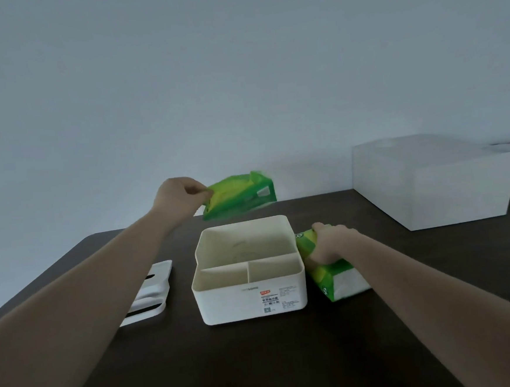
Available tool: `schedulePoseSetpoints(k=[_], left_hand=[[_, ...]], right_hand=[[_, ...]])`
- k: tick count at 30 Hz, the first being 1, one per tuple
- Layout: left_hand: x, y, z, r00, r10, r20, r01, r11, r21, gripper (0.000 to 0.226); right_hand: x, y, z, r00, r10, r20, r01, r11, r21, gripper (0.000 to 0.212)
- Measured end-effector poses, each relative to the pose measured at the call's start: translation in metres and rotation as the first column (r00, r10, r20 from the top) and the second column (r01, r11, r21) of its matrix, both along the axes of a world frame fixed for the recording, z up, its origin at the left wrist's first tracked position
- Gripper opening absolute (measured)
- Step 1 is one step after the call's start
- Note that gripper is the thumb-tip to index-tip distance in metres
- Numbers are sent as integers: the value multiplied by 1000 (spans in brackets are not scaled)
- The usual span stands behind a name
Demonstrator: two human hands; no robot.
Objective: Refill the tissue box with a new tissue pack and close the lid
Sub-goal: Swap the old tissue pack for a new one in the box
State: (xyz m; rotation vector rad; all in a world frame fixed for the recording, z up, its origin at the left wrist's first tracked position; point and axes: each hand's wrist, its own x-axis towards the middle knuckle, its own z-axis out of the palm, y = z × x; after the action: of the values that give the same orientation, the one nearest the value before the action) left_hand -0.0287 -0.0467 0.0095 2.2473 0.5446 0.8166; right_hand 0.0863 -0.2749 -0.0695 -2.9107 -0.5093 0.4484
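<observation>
Gaping tissue box [248, 285], 3 bare compartments

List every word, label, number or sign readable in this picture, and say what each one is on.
Nothing can be read for certain.
Tissue box, front wall: a small red tag, a line of bold dark characters, a code square and blocks of fine print, all too small and blurred to quote.
New tissue pack under the right hand: a white logo mark on the green wrap, illegible.
Empty green wrapper in the left hand: motion-blurred, no legible print.
</observation>
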Motion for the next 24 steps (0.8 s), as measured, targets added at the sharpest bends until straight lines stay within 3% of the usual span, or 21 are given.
schedulePoseSetpoints(k=[6,9,12,18,21,24], left_hand=[[24,4,-10,993,110,37,-112,993,43,16],[36,10,-19,987,152,45,-155,986,67,20],[47,23,-27,983,182,1,-182,978,100,26],[59,54,-45,966,207,-157,-197,977,79,30],[57,65,-56,951,185,-246,-183,983,32,30],[52,75,-70,955,75,-286,-101,992,-80,20]], right_hand=[[12,-3,4,999,-15,-29,19,993,113,96],[21,-8,11,997,-51,-62,65,966,249,94],[31,-9,23,998,-56,9,48,918,394,99],[38,15,59,971,-4,239,-153,759,633,96],[30,34,74,946,94,311,-278,727,627,97],[15,54,81,891,275,361,-437,735,518,97]])
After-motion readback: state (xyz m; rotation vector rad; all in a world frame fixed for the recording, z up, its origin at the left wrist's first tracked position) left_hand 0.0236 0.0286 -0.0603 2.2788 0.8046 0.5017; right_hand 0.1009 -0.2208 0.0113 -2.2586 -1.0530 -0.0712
